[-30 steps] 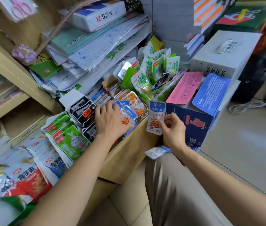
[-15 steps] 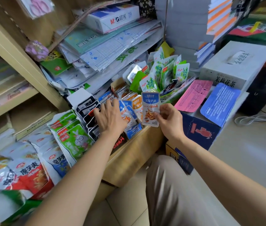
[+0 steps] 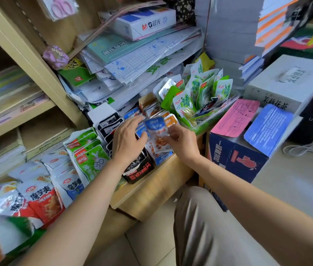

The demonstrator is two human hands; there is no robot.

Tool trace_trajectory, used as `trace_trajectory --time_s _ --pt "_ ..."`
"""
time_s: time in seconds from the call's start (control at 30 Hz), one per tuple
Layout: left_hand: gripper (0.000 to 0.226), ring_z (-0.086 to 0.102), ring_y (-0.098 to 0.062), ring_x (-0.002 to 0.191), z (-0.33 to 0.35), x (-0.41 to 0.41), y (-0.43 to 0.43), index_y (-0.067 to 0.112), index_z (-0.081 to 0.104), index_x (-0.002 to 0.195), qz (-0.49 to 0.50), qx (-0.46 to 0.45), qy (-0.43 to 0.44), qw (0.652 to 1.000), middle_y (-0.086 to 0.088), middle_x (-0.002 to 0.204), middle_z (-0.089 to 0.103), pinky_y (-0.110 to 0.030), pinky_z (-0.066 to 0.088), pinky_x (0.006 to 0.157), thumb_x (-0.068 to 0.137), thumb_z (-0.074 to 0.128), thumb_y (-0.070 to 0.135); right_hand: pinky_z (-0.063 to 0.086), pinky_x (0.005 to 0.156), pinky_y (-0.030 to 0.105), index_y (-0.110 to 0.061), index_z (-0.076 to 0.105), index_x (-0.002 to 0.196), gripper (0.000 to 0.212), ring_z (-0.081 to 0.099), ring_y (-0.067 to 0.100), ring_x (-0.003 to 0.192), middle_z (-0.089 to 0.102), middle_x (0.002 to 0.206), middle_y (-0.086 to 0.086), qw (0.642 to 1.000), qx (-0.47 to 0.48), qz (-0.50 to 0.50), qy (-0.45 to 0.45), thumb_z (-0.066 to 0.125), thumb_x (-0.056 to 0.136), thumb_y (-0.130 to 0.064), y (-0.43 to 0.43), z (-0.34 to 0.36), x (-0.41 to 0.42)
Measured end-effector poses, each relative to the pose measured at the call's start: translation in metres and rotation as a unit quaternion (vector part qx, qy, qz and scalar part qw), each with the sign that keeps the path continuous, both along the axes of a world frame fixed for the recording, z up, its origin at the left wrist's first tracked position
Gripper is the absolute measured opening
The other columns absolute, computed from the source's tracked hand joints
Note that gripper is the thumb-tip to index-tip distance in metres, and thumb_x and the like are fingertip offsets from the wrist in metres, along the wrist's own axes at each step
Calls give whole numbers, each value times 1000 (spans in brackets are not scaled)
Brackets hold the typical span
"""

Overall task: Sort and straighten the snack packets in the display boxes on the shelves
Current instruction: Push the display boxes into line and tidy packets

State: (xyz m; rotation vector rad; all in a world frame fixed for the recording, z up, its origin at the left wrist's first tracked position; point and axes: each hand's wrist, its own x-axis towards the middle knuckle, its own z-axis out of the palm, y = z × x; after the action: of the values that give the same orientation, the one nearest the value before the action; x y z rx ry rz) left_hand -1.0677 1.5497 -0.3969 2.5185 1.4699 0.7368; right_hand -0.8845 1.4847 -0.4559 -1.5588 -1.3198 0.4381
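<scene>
My right hand (image 3: 183, 142) pinches a small blue-and-white snack packet (image 3: 156, 134), held upright over the row of like packets (image 3: 161, 157) in their display box on the shelf edge. My left hand (image 3: 126, 140) rests on that row with fingers spread, touching the packets beside the held one. A black display box (image 3: 139, 170) of dark packets stands just left of it. Orange packets (image 3: 171, 120) stand behind. Green packets (image 3: 196, 93) fill a clear tray further back. Green rabbit packets (image 3: 90, 160) and red-and-white bags (image 3: 36, 200) lie to the left.
Stacks of paper and folders (image 3: 132, 60) pile behind the boxes, with a white M&G box (image 3: 144, 22) on top. A blue carton (image 3: 236, 156) with pink and blue sheets stands right of the shelf, a white carton (image 3: 290, 79) beyond it. My knee (image 3: 200, 217) is below.
My right hand has carried the blue packet from beside the shelf edge up and left over the packet row, next to my left hand. The left hand has stayed on the row.
</scene>
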Motion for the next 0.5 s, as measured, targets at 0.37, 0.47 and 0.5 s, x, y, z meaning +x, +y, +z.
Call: trace_trajectory --time_s 0.37,0.47,0.5 --pt "62 48 -19 115 -20 14 -8 41 61 117 55 87 133 986 11 121 61 -38 31 90 64 82 63 47 68 18 -14 77 106 26 58 6 71 67 89 -6 994 17 31 -101 82 82 -20 -15 -24 13" --pt "62 47 -18 114 -22 16 -7 41 62 114 57 74 118 989 12 119 60 -38 30 89 61 83 65 51 70 17 -19 77 103 19 63 6 77 70 93 -7 998 -6 2 -59 79 84 -18 -37 -49 29" --pt "61 47 -18 114 -23 15 -5 41 63 114 54 69 111 990 13 119 60 -37 30 88 61 83 65 53 71 19 -19 77 103 18 64 7 78 71 95 -7 998 -26 1 -51 77 85 -18 -45 -61 33"
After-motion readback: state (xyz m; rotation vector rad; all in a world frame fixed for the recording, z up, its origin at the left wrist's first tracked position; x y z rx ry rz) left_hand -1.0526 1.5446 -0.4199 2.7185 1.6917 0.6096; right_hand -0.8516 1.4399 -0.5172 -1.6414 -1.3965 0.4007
